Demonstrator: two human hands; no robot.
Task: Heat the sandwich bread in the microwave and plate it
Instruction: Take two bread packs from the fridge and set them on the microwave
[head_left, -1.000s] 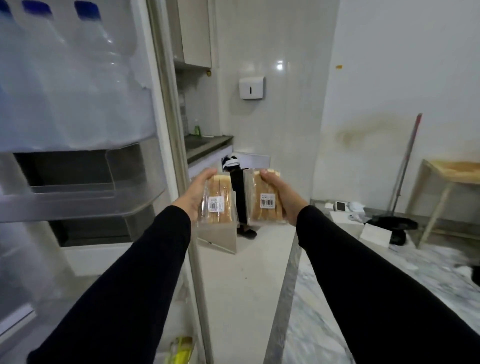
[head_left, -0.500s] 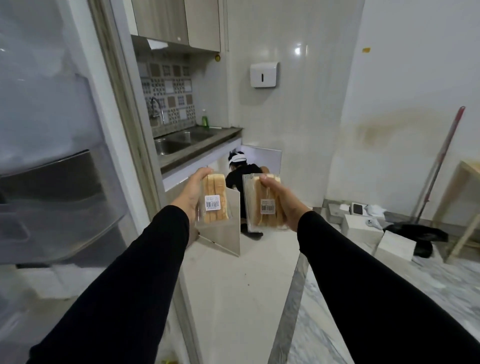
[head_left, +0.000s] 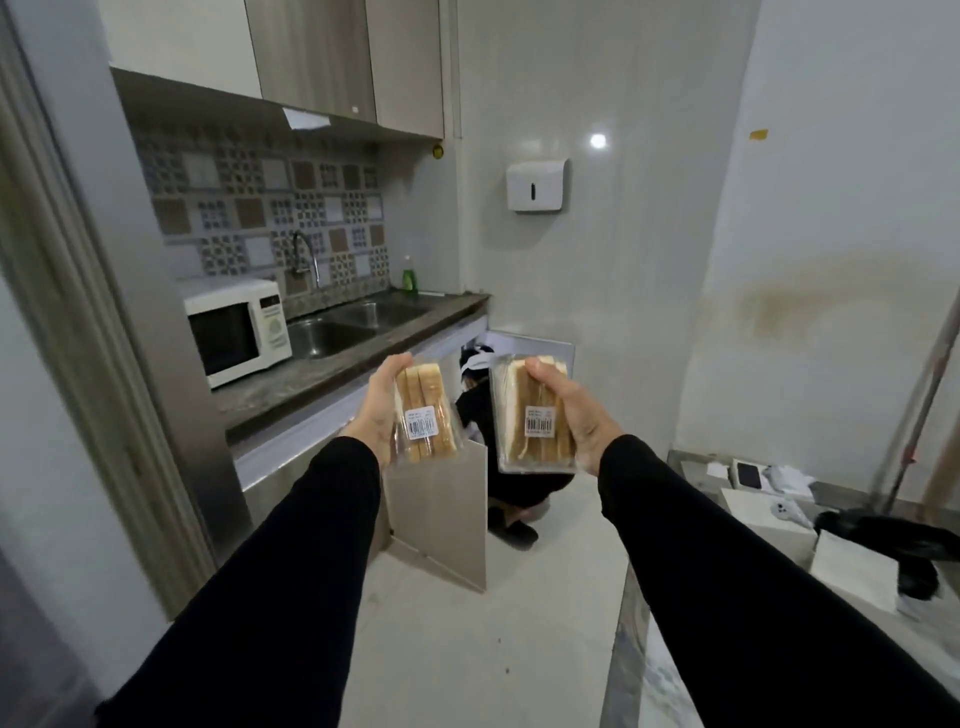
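I hold two clear packs of sandwich bread out in front of me, each with a white barcode label. My left hand (head_left: 376, 410) grips the left bread pack (head_left: 426, 415) from its left side. My right hand (head_left: 582, 421) grips the right bread pack (head_left: 524, 421), thumb on its top. A white microwave (head_left: 236, 330) with its door closed stands on the dark countertop (head_left: 332, 374) at the left, ahead of me.
A double steel sink (head_left: 353, 325) and tap lie right of the microwave. Below the counter a cabinet door (head_left: 441, 519) stands open, and a person in black (head_left: 498, 447) crouches there. White boxes (head_left: 769, 519) and a mop handle (head_left: 919, 405) crowd the right.
The view has swung left, away from the open fridge door. The counter, sink and microwave have come into sight. Both hands keep their packs, now closer to the counter.
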